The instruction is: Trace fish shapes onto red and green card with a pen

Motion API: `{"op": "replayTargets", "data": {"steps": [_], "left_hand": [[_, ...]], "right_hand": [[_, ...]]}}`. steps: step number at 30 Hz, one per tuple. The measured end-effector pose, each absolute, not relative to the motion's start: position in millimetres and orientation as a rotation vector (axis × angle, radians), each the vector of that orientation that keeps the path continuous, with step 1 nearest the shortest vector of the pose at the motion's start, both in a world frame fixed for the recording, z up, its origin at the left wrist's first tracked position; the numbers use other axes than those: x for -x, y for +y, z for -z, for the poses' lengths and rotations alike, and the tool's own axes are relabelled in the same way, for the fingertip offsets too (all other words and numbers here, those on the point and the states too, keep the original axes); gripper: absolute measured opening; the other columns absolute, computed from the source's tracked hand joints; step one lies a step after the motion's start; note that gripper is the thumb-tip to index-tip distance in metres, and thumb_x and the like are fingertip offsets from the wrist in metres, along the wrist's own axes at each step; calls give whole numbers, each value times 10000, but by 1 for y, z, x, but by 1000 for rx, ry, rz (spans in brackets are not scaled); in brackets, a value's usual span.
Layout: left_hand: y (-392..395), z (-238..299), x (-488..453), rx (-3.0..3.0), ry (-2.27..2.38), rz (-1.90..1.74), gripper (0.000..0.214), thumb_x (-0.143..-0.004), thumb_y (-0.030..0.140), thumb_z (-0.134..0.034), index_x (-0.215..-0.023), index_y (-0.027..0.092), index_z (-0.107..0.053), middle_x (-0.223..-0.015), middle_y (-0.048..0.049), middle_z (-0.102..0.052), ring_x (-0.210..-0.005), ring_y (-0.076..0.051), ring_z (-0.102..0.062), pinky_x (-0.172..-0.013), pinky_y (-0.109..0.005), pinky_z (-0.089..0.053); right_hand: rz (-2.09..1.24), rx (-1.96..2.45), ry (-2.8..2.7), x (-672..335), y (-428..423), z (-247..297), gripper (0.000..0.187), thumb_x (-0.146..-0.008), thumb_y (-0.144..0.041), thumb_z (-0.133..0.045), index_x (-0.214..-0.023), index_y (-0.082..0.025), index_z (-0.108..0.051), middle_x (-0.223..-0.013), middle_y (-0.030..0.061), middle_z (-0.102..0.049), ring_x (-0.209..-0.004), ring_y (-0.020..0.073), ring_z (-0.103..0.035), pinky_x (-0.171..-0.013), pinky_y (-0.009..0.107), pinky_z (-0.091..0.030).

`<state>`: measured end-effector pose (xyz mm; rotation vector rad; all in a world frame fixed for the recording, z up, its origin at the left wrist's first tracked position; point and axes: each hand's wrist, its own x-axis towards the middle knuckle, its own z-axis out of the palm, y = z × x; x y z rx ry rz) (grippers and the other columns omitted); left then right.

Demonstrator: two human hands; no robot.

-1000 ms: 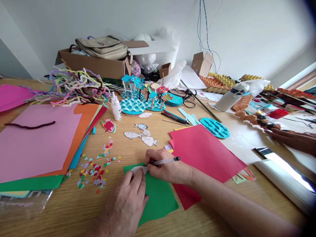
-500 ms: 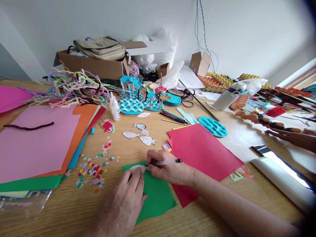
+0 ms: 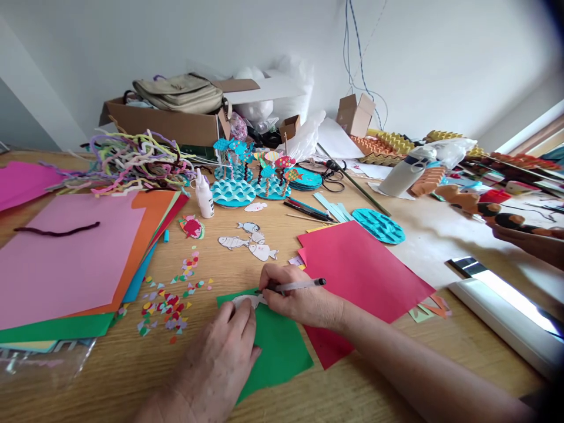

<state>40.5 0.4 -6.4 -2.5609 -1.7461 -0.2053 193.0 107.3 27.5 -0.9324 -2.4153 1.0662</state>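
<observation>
My right hand [image 3: 299, 299] grips a pen [image 3: 296, 286], its tip at the edge of a small white paper fish cut-out [image 3: 244, 301]. My left hand [image 3: 220, 364] lies flat with fingertips pressing that cut-out onto a green paper sheet [image 3: 277, 346]. A red sheet [image 3: 361, 270] lies just right of my right hand. Three more white paper fish [image 3: 249, 241] sit a little farther up the table.
A stack of coloured sheets [image 3: 74, 258] lies at the left, with scattered confetti bits [image 3: 170, 299] beside it. Behind are pipe cleaners [image 3: 127, 161], a glue bottle [image 3: 206, 197], blue wave stands with fish [image 3: 251, 182], a cardboard box [image 3: 167, 120]. Another person's hand [image 3: 529, 241] reaches in at right.
The pen hand has shifted slightly along the cut-out. The other person's hand at right has lifted and moved rightward. The view has drifted a little.
</observation>
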Motion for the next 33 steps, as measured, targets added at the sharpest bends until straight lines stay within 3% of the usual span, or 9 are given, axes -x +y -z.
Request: {"op": "replayTargets", "data": {"steps": [12, 33], "left_hand": [[3, 13, -42, 2433, -1552, 290, 353, -733, 99, -624, -1082, 57, -658, -1008, -125, -671, -851, -267, -600, -716, -372, -551], [3, 7, -43, 2482, -1599, 188, 343, -786, 75, -550, -1116, 79, -646, -1094, -125, -657, -900, -275, -603, -751, -385, -551]], "right_hand": [[-1123, 929, -2450, -181, 106, -27, 114, -706, -64, -549, -766, -159, -567, -673, -20, -570, -593, 99, -519, -537, 173, -387], [-1077, 994, -2484, -192, 106, -32, 150, -678, -25, -527, -719, -169, -536, -657, -37, -533, -576, 89, -479, -525, 173, -360]]}}
